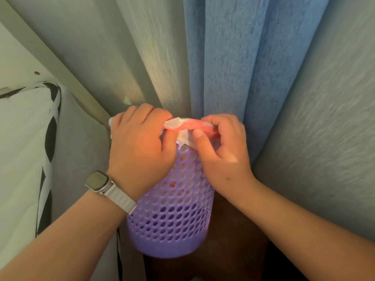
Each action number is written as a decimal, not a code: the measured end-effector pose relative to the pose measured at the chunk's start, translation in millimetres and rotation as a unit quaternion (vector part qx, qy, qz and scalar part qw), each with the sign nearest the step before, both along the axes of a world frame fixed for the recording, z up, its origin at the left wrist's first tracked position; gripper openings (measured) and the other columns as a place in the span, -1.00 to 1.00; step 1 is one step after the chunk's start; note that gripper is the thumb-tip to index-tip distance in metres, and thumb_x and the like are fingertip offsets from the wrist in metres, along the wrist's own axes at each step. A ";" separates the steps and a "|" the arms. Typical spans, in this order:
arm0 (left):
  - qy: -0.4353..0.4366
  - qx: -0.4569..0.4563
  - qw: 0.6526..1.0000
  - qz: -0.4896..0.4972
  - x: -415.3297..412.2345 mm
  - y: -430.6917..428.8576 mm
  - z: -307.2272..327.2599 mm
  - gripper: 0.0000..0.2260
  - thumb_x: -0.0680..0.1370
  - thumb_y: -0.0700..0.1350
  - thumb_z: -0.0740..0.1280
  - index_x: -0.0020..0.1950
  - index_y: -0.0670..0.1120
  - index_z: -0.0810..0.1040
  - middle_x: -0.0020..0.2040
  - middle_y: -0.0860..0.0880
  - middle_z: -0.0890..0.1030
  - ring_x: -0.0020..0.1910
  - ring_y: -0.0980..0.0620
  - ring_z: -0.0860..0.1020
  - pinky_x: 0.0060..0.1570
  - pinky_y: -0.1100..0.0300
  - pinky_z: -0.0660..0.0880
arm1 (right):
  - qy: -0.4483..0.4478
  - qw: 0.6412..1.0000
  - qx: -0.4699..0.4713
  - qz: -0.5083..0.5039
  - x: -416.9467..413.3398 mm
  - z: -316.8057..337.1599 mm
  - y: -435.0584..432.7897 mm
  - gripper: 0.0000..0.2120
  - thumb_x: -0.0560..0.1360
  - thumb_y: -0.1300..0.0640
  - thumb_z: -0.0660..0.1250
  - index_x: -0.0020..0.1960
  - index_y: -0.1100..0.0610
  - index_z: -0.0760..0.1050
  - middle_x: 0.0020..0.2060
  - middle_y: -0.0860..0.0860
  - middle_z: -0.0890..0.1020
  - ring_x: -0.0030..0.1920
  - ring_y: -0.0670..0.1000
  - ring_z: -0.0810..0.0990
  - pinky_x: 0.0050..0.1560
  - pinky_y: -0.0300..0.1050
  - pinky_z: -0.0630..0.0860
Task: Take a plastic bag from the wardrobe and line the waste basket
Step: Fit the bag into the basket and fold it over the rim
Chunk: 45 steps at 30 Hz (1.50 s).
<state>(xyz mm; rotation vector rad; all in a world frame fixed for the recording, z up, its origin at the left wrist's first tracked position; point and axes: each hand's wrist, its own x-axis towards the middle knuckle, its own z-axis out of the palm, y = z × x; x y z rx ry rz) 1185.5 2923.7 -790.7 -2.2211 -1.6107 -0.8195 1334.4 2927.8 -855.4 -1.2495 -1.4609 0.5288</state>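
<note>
Purple waste basket [170, 209] rim behind both hands

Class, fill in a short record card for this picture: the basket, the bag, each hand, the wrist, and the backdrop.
basket: purple perforated waste basket, upright
bag: red and white plastic bag, bunched at the basket's rim, also showing through the holes
left hand: left hand gripping the bag at the rim
right hand: right hand pinching the bag at the rim
wrist: smartwatch, pale band, on the left
backdrop: blue curtain

A purple perforated waste basket [170, 209] stands upright; a white-and-pink plastic bag [187, 126] is bunched at its rim.
</note>
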 end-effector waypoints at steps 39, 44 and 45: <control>0.013 -0.001 0.999 -0.047 1.8 -2.7 10.6 -0.85 0.54 -0.12 0.28 -0.11 -0.11 0.62 -0.26 -0.08 0.60 -0.25 -0.19 0.56 -0.14 -0.05 0.43 | 0.058 0.997 0.009 -0.040 3.1 14.7 3.6 -0.86 0.44 0.09 0.36 -0.04 0.10 0.48 -0.07 -0.06 0.46 0.03 -0.04 0.44 0.12 -0.08 0.37; 0.003 -0.031 0.998 -0.061 -8.0 2.5 8.9 -0.81 0.54 -0.10 0.23 -0.13 -0.15 0.58 -0.27 -0.11 0.57 -0.25 -0.16 0.51 -0.24 -0.01 0.40 | 0.060 0.998 0.015 -0.021 8.3 13.5 8.5 -0.82 0.42 0.09 0.38 -0.01 0.10 0.51 -0.05 -0.05 0.50 0.04 -0.01 0.49 0.15 -0.01 0.42; -0.005 -0.035 0.998 -0.061 -11.2 3.9 9.4 -0.81 0.54 -0.09 0.22 -0.13 -0.15 0.57 -0.27 -0.10 0.57 -0.24 -0.11 0.49 -0.23 0.02 0.37 | 0.068 0.997 0.013 -0.018 11.2 12.3 10.2 -0.83 0.42 0.09 0.38 0.00 0.06 0.50 -0.04 -0.08 0.50 0.05 -0.01 0.50 0.16 0.00 0.43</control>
